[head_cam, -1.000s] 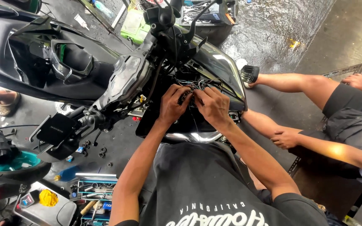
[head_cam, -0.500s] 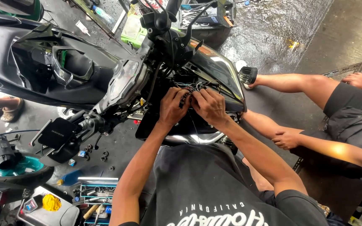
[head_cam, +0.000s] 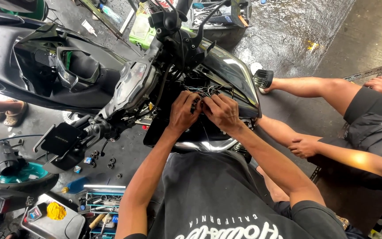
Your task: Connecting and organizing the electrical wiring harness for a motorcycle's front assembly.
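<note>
In the middle of the frame both hands meet over a bundle of wires that comes out of the open front of a motorcycle, just below the handlebar stem. The left hand is curled nearly closed, its fingertips pinching what looks like a small dark connector on the wires. The right hand is curled the same way, thumb and fingers pressed to the same spot from the other side.

The wires look thin, light and limp, likely easy to kink or pull from their ends, so the stiffer plastic connector seems the safer place to hold. How the connector is joined is hidden under the fingers.

At the right a second person sits on the wet floor, with only legs, shorts and a hand in view. Loose nuts lie on the floor at lower left, above an open toolbox cut off by the bottom edge.
</note>
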